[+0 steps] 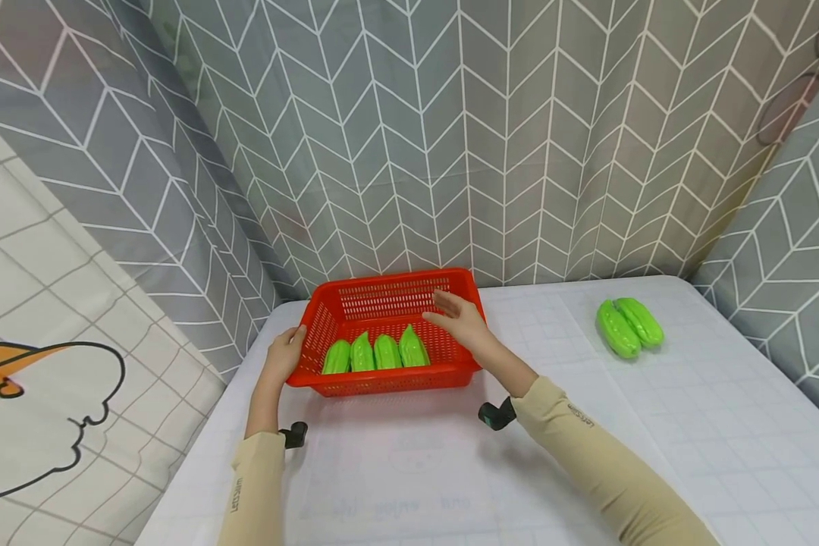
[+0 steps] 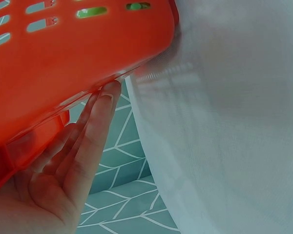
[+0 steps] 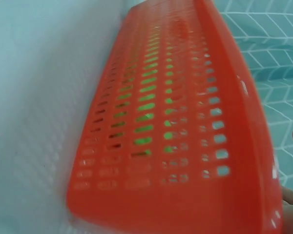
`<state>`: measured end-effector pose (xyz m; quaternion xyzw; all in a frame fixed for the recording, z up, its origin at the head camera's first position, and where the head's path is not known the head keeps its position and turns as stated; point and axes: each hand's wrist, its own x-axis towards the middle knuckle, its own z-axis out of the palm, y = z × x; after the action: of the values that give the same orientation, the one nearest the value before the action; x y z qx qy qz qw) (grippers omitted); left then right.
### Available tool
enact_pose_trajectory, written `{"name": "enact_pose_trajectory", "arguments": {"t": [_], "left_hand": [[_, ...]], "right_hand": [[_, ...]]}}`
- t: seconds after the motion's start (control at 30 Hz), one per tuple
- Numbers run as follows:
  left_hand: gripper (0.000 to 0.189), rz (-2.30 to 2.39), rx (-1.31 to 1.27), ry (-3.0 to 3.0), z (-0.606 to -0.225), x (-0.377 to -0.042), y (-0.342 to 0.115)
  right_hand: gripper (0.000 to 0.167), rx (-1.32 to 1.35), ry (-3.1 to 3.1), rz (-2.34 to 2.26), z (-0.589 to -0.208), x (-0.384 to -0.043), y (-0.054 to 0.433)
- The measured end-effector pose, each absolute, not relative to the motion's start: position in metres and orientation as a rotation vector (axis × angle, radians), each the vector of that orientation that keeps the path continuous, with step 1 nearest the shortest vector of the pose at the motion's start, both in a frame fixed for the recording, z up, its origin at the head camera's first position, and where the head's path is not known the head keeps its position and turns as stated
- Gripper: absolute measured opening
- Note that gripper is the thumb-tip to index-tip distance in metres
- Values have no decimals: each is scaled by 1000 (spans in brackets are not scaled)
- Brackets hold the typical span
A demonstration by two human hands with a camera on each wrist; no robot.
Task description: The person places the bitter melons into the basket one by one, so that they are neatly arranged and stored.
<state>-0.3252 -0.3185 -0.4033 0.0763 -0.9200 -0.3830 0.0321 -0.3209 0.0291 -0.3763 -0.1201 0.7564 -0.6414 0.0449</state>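
Note:
A red slotted plastic basket (image 1: 389, 381) stands on the white-covered table, with several glossy, ribbed bright-green vegetable-shaped pieces (image 1: 387, 352) in a row along its front. At the basket's left end, my left hand (image 1: 285, 355) holds the side by the rim. The left wrist view shows its long fingers (image 2: 95, 126) lying against the red plastic. My right hand (image 1: 460, 322) is over the right end of the basket with fingers spread and nothing in them. In the right wrist view only bits of that hand show beyond the rim, and green shows through the slots (image 3: 145, 105).
Two more green pieces (image 1: 629, 327) lie side by side toward the table's back right. A grey curtain (image 1: 409, 152) with white zigzag lines hangs behind the table (image 1: 409, 470) and along its sides. A white patterned cloth (image 1: 75, 303) hangs at the left.

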Motion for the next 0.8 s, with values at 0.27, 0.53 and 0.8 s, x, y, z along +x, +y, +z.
{"name": "enact_pose_trajectory", "arguments": {"t": [0.27, 0.53, 0.8], "left_hand": [[61, -1163, 224, -2830, -402, -326, -320], [60, -1176, 218, -2811, -404, -324, -319], [59, -1180, 214, -2802, -404, -323, -318]], "right_hand": [[65, -364, 2252, -2144, -373, -317, 59], [67, -361, 2312, -2195, -376, -313, 93], [71, -269, 2353, -2204, -386, -312, 131]]}}
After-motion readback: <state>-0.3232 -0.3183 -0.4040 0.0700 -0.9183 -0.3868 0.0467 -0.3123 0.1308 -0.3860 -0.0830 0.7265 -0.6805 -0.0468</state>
